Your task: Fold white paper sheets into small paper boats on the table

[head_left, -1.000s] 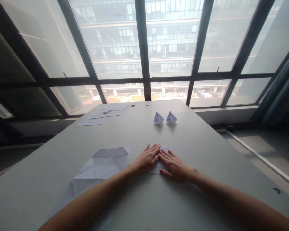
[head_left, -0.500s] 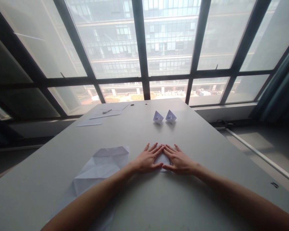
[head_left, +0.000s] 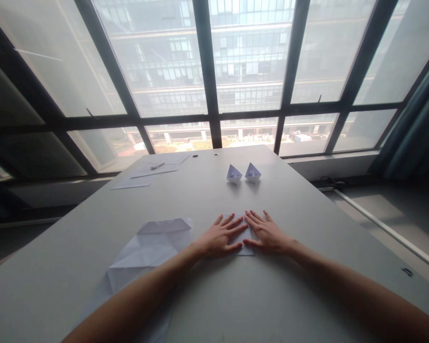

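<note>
A small folded sheet of white paper (head_left: 246, 245) lies flat on the table in front of me, partly covered by my hands. My left hand (head_left: 221, 237) rests on its left part with the fingers spread. Along its right edge, my right hand (head_left: 266, 233) lies flat, fingers stretched out and thumb close to the left thumb. Beyond the hands stand two folded paper boats (head_left: 233, 175), side by side, each with a pointed peak. A large creased sheet of paper (head_left: 150, 245) spreads out to the left, partly under my left forearm.
The white table (head_left: 214, 300) reaches toward tall framed windows (head_left: 248, 62). Loose sheets of paper (head_left: 143, 182) lie at its far left, with a pen (head_left: 158, 166) on top. A small dark mark (head_left: 407, 272) is near the right edge. A curtain (head_left: 411, 114) hangs at the right.
My right hand has slid slightly right and its fingertips have parted from the left hand's, showing more of the folded paper. The left fingers now reach a little further across it.
</note>
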